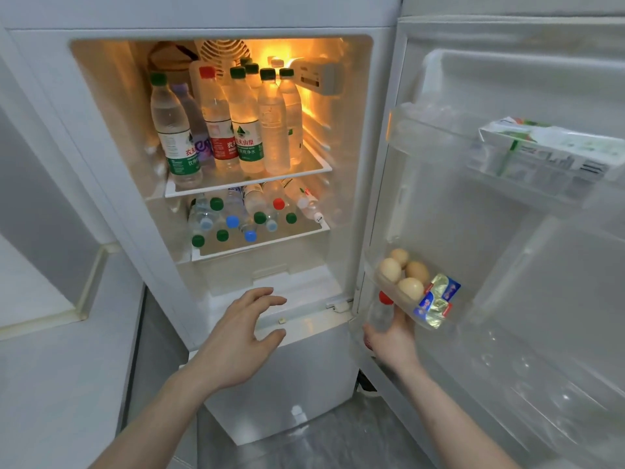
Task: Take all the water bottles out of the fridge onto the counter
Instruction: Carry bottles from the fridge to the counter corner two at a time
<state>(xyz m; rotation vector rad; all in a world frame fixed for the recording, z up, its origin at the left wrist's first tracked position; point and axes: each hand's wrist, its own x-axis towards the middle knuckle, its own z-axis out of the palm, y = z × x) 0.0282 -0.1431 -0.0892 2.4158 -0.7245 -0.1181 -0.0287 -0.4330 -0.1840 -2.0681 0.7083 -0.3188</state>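
Many Bottles Left in the Fridge

Head view: the fridge (pixel 111 137) stood open with nearly everything yet to come out. About eight upright water bottles (pixel 223 123) crowded the upper shelf (pixel 318 169), clear plastic with green caps and one red, some wearing green or red labels, one a purple label. Below, on the lower shelf (pixel 260 247), roughly a dozen more lay on their sides, caps of green, blue, red and white facing outward.

The right hand (pixel 394 336) was wrapped around a red-capped bottle (pixel 380 311) low beside the door (pixel 507 265), fingers closed on its clear body, partly hidden under the door tray (pixel 378 280) holding eggs (pixel 402 272) and foil packets (pixel 438 299). The left hand (pixel 241 336) hovered before the fridge's lower ledge, fingers spread and curved, holding nothing.

A pale counter (pixel 37 292) showed at the left; no bottles were visible on the part in view, so the job looked barely started.
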